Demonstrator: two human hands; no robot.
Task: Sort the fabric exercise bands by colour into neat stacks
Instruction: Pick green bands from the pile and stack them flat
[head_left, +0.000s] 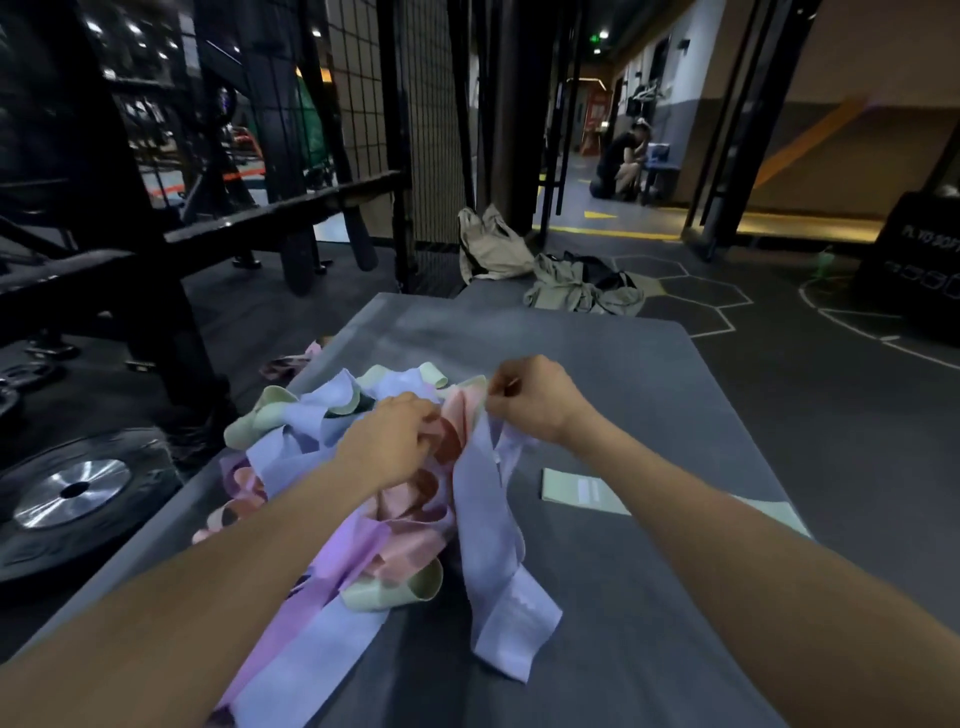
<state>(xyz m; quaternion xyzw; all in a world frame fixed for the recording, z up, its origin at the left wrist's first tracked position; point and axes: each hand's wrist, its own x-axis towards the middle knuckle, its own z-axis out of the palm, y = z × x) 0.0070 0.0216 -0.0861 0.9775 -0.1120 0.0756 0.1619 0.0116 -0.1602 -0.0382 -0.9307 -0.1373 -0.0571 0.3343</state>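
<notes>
I see the tangled pile of bands (363, 499), in lavender, pink, purple and pale green, lying on the grey mat (649, 597), left of the mat's centre. My left hand (387, 441) rests on top of the pile with fingers curled into the pink bands (462, 421). My right hand (535, 402) pinches a pale edge at the far side of the pile. One flat green band (582, 491) lies apart, right of the pile. A weight plate (72, 491) sits on the floor left of the mat; beige bags (519, 260) lie beyond its far edge.
</notes>
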